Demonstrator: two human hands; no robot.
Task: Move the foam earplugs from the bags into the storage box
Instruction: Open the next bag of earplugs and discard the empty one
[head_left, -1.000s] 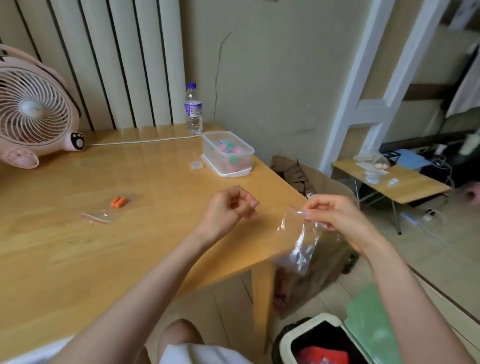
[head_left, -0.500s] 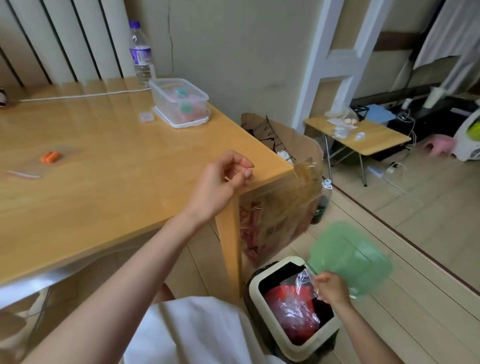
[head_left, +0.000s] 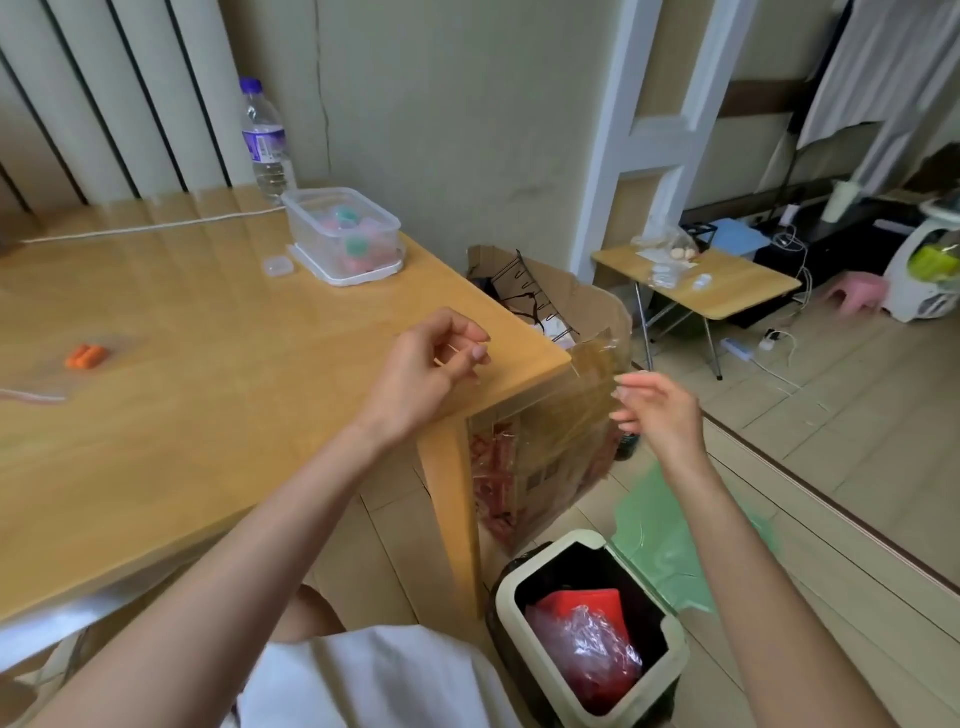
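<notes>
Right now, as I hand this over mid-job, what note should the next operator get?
Left hand: over the table corner, fingers curled; whether it holds earplugs cannot be seen.
Right hand: past the table edge, fingers relaxed, empty.
Storage box: open, at the table's far side, coloured earplugs inside.
Done: a crumpled bag lies in the open bin.
Left: orange earplugs in a clear bag on the table's left side; they need to go into the box.
</notes>
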